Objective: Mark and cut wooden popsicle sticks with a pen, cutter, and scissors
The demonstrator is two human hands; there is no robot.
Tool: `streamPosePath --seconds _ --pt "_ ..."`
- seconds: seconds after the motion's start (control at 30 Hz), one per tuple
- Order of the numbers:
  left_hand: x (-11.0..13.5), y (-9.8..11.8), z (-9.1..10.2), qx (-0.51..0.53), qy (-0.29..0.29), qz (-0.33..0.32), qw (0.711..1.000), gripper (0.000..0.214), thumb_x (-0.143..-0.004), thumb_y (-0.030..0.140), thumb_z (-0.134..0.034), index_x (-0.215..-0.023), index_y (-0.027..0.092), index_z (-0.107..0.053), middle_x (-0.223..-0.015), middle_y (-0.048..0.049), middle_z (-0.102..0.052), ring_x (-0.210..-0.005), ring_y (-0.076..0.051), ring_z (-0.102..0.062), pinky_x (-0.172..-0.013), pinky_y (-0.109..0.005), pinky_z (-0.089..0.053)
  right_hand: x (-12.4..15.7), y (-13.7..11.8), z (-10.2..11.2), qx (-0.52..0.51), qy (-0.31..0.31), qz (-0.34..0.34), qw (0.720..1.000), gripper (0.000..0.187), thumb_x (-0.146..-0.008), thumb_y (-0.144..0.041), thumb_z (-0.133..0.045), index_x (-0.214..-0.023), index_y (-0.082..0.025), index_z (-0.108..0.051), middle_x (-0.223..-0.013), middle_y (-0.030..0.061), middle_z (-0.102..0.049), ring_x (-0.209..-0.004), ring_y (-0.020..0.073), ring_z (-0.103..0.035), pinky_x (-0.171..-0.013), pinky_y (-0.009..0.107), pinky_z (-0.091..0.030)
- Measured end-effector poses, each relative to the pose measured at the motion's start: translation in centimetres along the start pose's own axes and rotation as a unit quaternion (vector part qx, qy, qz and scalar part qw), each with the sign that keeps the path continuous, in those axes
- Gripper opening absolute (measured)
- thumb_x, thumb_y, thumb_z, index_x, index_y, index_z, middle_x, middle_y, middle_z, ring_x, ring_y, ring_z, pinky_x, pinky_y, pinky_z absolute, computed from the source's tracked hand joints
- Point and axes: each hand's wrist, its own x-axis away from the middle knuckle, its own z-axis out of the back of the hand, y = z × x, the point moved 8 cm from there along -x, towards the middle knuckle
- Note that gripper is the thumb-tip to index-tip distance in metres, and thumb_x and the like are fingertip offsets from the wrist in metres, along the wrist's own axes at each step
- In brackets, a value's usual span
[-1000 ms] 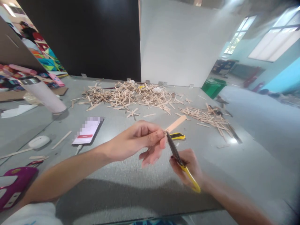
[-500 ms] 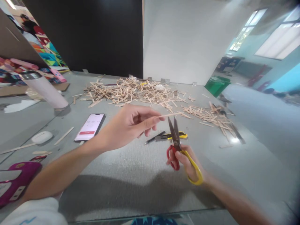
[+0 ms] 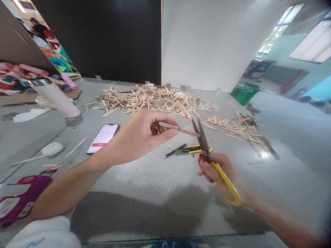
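Observation:
My left hand [image 3: 139,136] pinches a thin wooden stick [image 3: 179,129] between thumb and fingers, holding it level above the grey table [image 3: 144,193]. My right hand [image 3: 219,170] grips scissors [image 3: 207,151] with one red and one yellow handle. The blades point up and away, slightly apart, with the stick's free end lying between them. A second tool with a yellow and black handle [image 3: 187,150] lies on the table just behind the scissors.
A wide heap of cut wooden sticks [image 3: 150,100] covers the far table, with a smaller heap [image 3: 238,125] at right. A phone [image 3: 103,133], white tumbler [image 3: 55,98], white mouse-like object [image 3: 52,149], loose sticks [image 3: 74,147] and a magenta case [image 3: 18,198] lie at left. A green bin [image 3: 244,93] stands beyond.
The stick has turned from edge-up to level in my left hand. The scissors rose and moved right, blades now spread around the stick's end.

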Motion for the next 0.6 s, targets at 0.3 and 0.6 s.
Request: streamPosePath --seconds 0.3,0.6 --pt "-0.4 0.3 0.2 0.170 -0.014 0.008 0.985 0.018 -0.089 0.021 -0.074 -0.076 0.020 -0.062 -0.108 -0.0065 -0.083 -0.099 -0.021 -0.078 -0.078 -0.027 -0.059 0.7 2.0 -2.4 0.046 -0.022 0.000 0.999 0.044 -0.105 -0.045 -0.059 -0.070 -0.023 -0.044 -0.064 -0.0047 -0.039 -0.060 0.0122 -0.035 -0.057 0.029 -0.028" --pt "-0.7 -0.6 -2.0 0.196 -0.087 0.008 0.977 0.015 -0.108 0.020 -0.062 -0.095 0.022 -0.054 -0.084 -0.0005 -0.074 -0.077 -0.017 -0.080 -0.068 -0.028 -0.068 2.0 1.8 -2.2 0.074 -0.004 0.029 0.997 0.043 -0.101 -0.038 -0.062 -0.069 -0.023 -0.039 -0.063 -0.0058 -0.035 -0.060 0.0111 -0.032 -0.057 0.028 -0.027"
